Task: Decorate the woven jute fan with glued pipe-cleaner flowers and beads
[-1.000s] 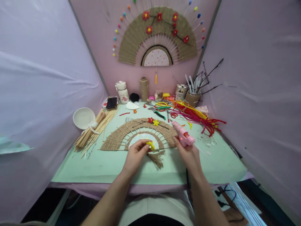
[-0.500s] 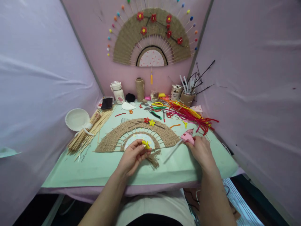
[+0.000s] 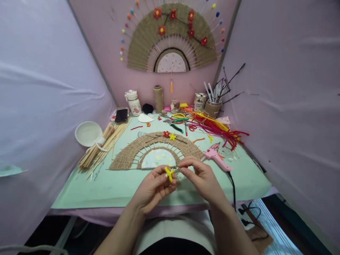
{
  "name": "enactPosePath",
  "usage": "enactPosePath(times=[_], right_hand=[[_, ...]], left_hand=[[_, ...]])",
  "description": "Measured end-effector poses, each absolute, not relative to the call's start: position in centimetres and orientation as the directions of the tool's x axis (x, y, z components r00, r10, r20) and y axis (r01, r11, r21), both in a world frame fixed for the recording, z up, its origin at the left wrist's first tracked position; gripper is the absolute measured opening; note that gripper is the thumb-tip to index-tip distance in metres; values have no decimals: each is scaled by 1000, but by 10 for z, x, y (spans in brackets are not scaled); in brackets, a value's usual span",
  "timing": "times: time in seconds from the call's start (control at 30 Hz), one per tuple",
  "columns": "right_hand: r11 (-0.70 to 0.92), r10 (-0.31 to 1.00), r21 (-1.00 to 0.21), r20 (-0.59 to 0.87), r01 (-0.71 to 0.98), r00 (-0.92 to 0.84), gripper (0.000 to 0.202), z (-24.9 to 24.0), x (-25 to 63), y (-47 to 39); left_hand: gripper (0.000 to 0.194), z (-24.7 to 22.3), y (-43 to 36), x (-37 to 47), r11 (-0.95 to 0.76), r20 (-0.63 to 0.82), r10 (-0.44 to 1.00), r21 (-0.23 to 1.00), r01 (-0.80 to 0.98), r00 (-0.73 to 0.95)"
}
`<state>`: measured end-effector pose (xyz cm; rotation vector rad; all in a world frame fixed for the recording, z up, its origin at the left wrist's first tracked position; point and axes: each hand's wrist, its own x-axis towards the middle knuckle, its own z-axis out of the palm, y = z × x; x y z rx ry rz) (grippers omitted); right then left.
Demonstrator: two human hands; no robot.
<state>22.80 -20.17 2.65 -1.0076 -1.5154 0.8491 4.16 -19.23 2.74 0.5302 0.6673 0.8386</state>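
Just below the inner half-circle of the woven twine fan [image 3: 127, 154], my left hand [image 3: 156, 184] pinches a small yellow pipe-cleaner flower [image 3: 169, 174]. A bit of white shows on the flower. My right hand [image 3: 198, 175] is close on its right, thumb and forefinger near each other; whether something thin lies between them is too small to tell. A red flower [image 3: 166, 134] and a yellow flower [image 3: 172, 136] sit on a twig at the fan's top. The pink glue gun [image 3: 217, 159] lies on the table to the right of the fan.
Bundled sticks [image 3: 98, 147] and a white scalloped dish [image 3: 88, 134] are on the left. Pliers [image 3: 176, 128], coloured pipe cleaners [image 3: 212, 124] and a pot of twigs [image 3: 211, 108] stand or lie behind. A finished fan [image 3: 138, 46] hangs on the wall. The glue gun's cord [image 3: 234, 187] runs off the front edge.
My right hand has let go of the glue gun, now lying on the table, and moved left beside the flower. My left hand has moved slightly toward me with the yellow flower.
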Motion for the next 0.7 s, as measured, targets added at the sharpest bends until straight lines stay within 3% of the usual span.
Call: enactPosePath(times=[0.1, 0.23, 0.47, 0.7], right_hand=[[300, 946, -954, 298, -3, -129, 5, 23, 217, -201], [220, 947, -971, 236, -95, -217, 3, 23, 217, -201], [178, 945, -979, 198, -97, -260, 13, 24, 215, -200], [166, 939, -982, 186, -92, -291, 10, 18, 213, -197]], left_hand=[[26, 30, -198, 40, 572, -284, 794, 647, -504, 537], [23, 30, -201, 40, 600, -289, 771, 628, -495, 568], [28, 22, -199, 39, 655, -321, 723, 599, -460, 611], [29, 16, -194, 36, 658, -337, 723, 601, -453, 603]])
